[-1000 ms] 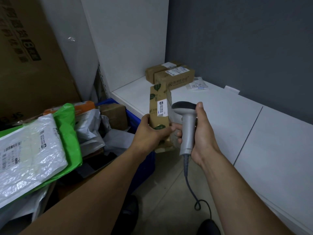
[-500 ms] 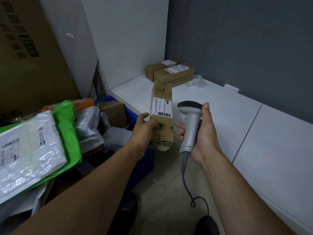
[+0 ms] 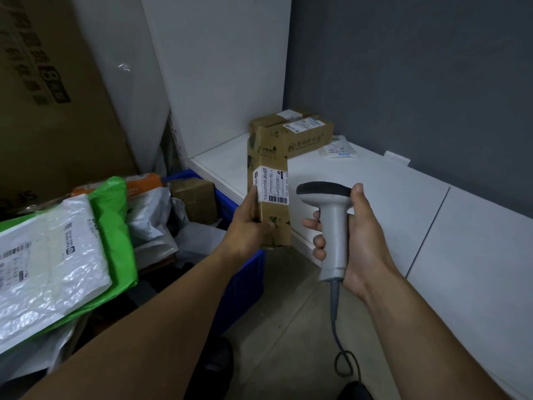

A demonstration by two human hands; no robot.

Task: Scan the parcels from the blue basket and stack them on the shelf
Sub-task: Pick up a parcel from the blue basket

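Left hand [image 3: 248, 230] grips the lower end of a long cardboard parcel [image 3: 269, 157], held upright above the corner of the blue basket [image 3: 245, 280], with its white barcode label [image 3: 272, 187] facing the camera. Right hand [image 3: 362, 241] curls round the grey handle of a corded scanner [image 3: 332, 223], just beside the parcel and not touching it. Two brown boxes [image 3: 305, 134] sit in the far corner of the white shelf [image 3: 389, 197].

Big cardboard box [image 3: 43, 96] (dark print) far left, grey wall [image 3: 418, 67] at right — beige floor [image 3: 288, 327] below
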